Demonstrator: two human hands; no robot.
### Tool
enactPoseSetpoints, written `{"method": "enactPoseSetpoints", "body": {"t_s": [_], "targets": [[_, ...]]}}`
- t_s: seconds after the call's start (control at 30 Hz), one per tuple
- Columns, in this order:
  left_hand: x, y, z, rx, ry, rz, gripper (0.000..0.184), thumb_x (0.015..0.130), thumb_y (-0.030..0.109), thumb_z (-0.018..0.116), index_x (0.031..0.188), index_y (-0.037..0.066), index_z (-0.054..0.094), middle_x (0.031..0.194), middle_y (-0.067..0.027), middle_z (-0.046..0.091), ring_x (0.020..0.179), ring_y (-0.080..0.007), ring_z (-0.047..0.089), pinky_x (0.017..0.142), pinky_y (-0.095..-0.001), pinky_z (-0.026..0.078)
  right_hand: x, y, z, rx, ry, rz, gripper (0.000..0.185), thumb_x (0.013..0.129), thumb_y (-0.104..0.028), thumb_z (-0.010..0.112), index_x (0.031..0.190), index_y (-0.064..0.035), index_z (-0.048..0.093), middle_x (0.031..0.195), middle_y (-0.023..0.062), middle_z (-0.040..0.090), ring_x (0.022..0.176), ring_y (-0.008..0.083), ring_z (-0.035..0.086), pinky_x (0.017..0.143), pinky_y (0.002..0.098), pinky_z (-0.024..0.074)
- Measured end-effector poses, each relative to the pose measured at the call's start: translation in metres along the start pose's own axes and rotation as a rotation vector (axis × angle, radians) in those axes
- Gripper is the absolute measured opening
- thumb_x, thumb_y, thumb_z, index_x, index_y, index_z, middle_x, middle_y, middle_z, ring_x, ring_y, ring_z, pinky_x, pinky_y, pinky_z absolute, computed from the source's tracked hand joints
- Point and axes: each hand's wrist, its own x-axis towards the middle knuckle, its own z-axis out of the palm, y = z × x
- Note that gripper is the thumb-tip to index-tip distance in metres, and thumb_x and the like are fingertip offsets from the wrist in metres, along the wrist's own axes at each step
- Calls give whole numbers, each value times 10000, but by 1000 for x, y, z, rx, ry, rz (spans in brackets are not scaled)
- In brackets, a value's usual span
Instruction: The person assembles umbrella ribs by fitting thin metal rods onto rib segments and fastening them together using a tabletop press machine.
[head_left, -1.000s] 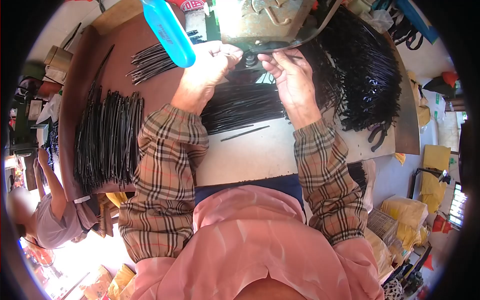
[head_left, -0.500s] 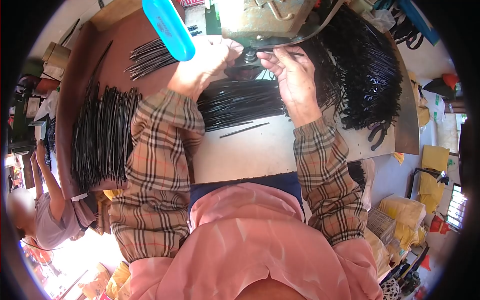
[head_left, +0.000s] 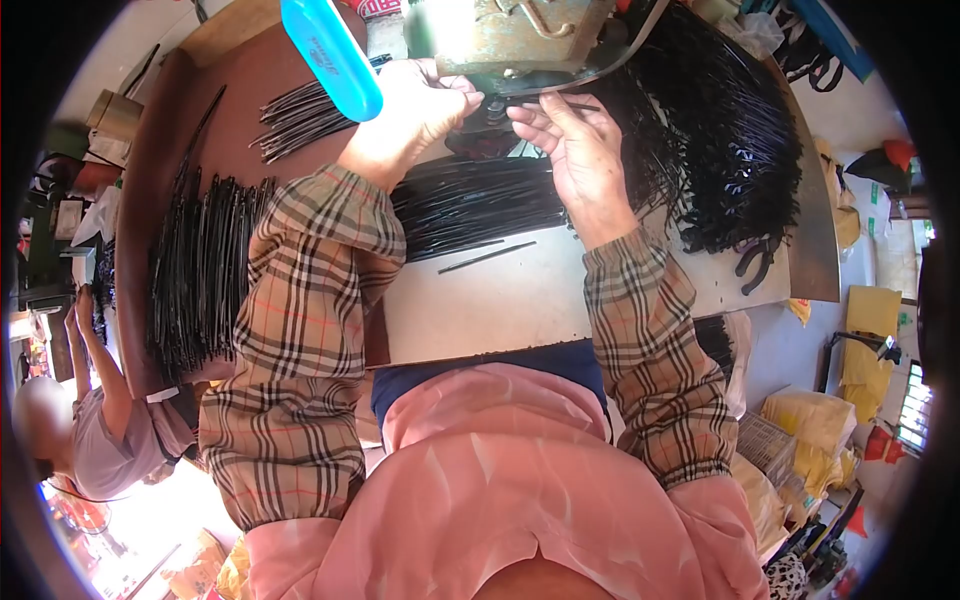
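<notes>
A thin black strip [head_left: 587,106] is beside the machine [head_left: 500,42], well in from the surface's [head_left: 480,312] near edge; the right hand [head_left: 582,155] pinches it, probably for fine control. The left hand's [head_left: 418,112] fingertips nearly meet, hold unclear. Piled strips [head_left: 475,195] lie nearer that edge, seemingly for easy reach.

the left arm [head_left: 300,330] and right arm [head_left: 650,350] reach forward, well apart at the elbows and nearer at the wrists. the left hand [head_left: 420,108] draws thumb and fingertips close together; the right hand [head_left: 575,145], palm partly up, presses its thumb toward bent fingers.
</notes>
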Motion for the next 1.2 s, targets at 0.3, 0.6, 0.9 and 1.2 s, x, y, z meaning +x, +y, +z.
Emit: {"method": "enactPoseSetpoints", "body": {"t_s": [0.3, 0.6, 0.9, 1.2], "targets": [[0, 10, -15, -84, -119, -274, 172, 811, 133, 685, 937, 25, 641, 746, -26, 557, 480, -18, 357, 427, -172, 256, 0, -4, 3, -20, 4, 3, 193, 940, -70, 618, 998, 67, 495, 921, 208, 642, 805, 324, 713, 689, 360, 627], [-1, 20, -12, 54, -79, -319, 192, 836, 148, 673, 987, 29, 680, 748, -29, 590, 468, -14, 362, 426, -171, 249, 2, -4, 3, 9, -1, 20, 225, 926, -63, 635, 1026, 69, 484, 897, 217, 646, 785, 321, 712, 672, 364, 628], [-76, 42, -17, 7, -98, -210, 234, 798, 71, 679, 997, -46, 642, 822, -69, 656, 644, -104, 592, 528, -203, 419, -78, -38, -12, 119, -75, 235, 167, 879, -64, 687, 937, -12, 539, 842, 121, 662, 750, 212, 703, 641, 281, 599], [-136, 17, 26, -890, 236, -154, 255, 965, 276, 602, 1123, 76, 581, 955, -29, 582, 900, -128, 565, 819, -267, 459, -132, -43, -27, -603, -387, 14, 147, 856, -79, 730, 933, -19, 620, 888, 68, 685, 795, 136, 684, 696, 270, 566]]}}
